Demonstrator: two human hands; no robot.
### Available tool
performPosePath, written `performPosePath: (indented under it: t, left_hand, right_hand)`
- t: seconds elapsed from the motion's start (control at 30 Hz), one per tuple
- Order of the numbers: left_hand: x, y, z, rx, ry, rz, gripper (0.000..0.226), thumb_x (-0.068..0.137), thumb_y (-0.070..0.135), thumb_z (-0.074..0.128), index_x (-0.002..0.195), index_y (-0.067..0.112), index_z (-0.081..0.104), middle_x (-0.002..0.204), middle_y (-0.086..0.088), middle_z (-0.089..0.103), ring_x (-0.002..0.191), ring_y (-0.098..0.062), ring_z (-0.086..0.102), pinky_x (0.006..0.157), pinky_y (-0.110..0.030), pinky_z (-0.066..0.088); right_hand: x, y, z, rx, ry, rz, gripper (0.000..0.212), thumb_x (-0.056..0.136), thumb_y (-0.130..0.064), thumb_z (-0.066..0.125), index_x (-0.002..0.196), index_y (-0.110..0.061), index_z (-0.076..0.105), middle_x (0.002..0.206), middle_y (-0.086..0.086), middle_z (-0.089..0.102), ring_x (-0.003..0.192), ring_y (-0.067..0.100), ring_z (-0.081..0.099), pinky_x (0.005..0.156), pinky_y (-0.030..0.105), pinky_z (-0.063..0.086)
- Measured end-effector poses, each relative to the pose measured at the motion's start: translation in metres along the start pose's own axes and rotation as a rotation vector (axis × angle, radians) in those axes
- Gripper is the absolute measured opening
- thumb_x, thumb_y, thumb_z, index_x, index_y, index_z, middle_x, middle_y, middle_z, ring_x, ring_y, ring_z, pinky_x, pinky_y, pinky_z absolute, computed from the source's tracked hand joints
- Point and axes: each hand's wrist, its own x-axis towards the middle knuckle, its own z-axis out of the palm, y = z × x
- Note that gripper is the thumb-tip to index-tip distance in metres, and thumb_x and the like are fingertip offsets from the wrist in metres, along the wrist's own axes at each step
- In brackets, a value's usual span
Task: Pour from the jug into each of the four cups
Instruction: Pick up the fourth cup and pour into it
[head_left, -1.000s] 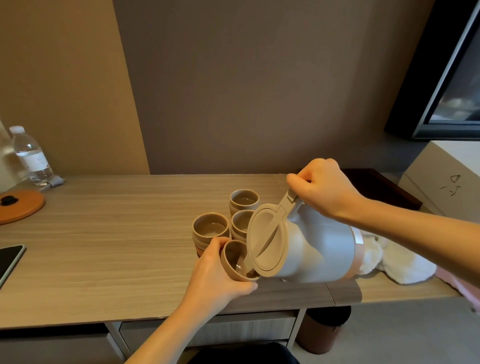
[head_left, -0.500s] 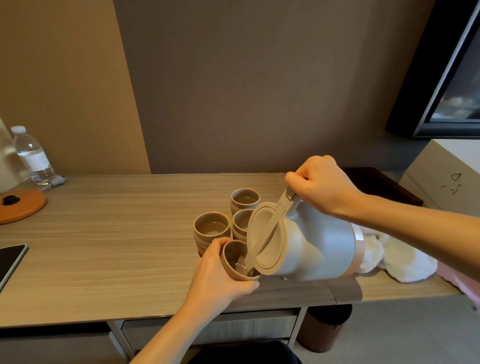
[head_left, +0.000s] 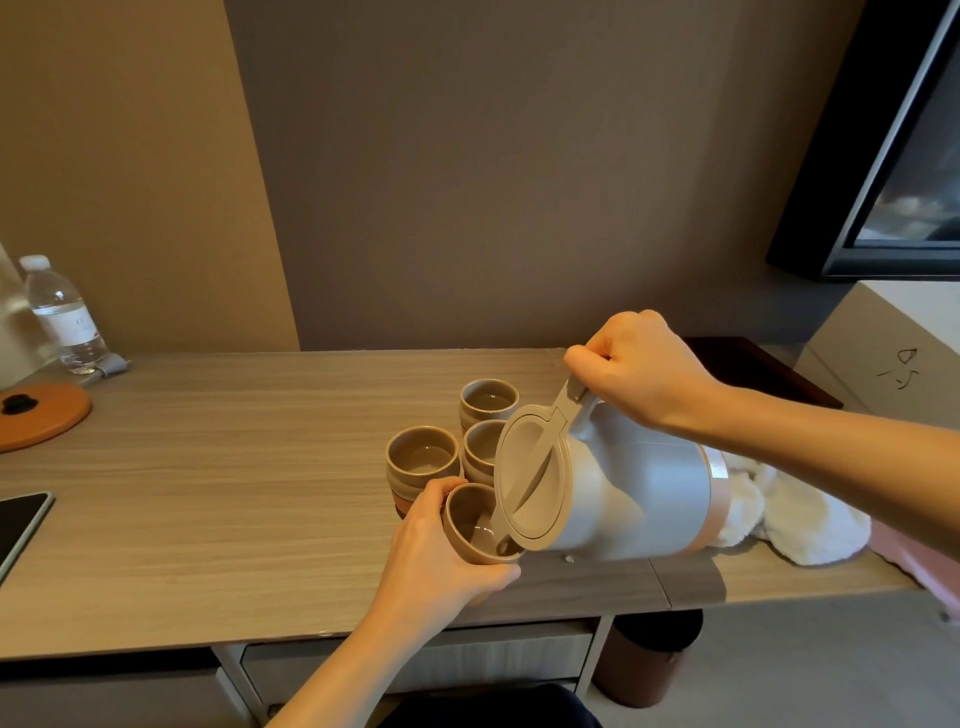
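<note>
A grey jug (head_left: 644, 499) with a beige lid is tipped far over to the left, its spout inside a tilted brown cup (head_left: 470, 525). My right hand (head_left: 639, 364) grips the jug's handle from above. My left hand (head_left: 441, 561) holds that cup from below and the left, lifted near the desk's front edge. A little liquid shows in it. Three more brown cups stand behind on the wooden desk (head_left: 234, 493): one at the left (head_left: 422, 460), one in the middle (head_left: 483, 447) partly hidden by the lid, one at the back (head_left: 488, 401).
A white cloth (head_left: 795, 519) lies right of the jug. A water bottle (head_left: 62, 317), an orange round board (head_left: 41, 415) and a dark tablet (head_left: 18, 530) sit at the far left. A dark tray (head_left: 753, 364) and a white box (head_left: 893, 353) are at the right. A bin (head_left: 644, 660) stands under the desk.
Almost nothing has moved: the jug stays tipped into the held cup, with both hands in the same grips.
</note>
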Motion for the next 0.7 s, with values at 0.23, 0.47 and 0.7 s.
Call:
performPosePath:
  t: [0.23, 0.47, 0.7]
  left_hand:
    - [-0.002, 0.000, 0.002, -0.021, -0.006, -0.003, 0.081, 0.045, 0.040, 0.093, 0.112, 0.041, 0.047, 0.110, 0.019, 0.062, 0.106, -0.002, 0.059, 0.080, -0.013, 0.049]
    - [-0.003, 0.001, 0.003, -0.036, 0.012, -0.019, 0.079, 0.047, 0.037, 0.094, 0.109, 0.041, 0.046, 0.109, 0.019, 0.061, 0.105, -0.002, 0.058, 0.078, -0.013, 0.047]
    - [-0.003, 0.001, 0.004, -0.065, 0.027, -0.019, 0.078, 0.048, 0.032, 0.095, 0.107, 0.042, 0.045, 0.108, 0.019, 0.061, 0.102, 0.002, 0.057, 0.076, -0.011, 0.046]
  right_hand:
    - [-0.002, -0.003, 0.000, -0.018, -0.016, -0.009, 0.046, 0.087, -0.025, 0.050, 0.042, -0.016, 0.054, 0.049, 0.012, 0.056, 0.041, 0.014, 0.042, 0.043, 0.021, 0.032]
    - [-0.001, -0.006, -0.002, -0.030, -0.003, -0.052, 0.048, 0.087, -0.025, 0.051, 0.040, -0.016, 0.051, 0.041, 0.002, 0.044, 0.039, 0.013, 0.037, 0.043, 0.025, 0.033]
    - [0.000, -0.012, -0.003, -0.051, 0.001, -0.086, 0.051, 0.088, -0.023, 0.051, 0.037, -0.021, 0.044, 0.037, -0.005, 0.035, 0.037, 0.013, 0.034, 0.043, 0.022, 0.029]
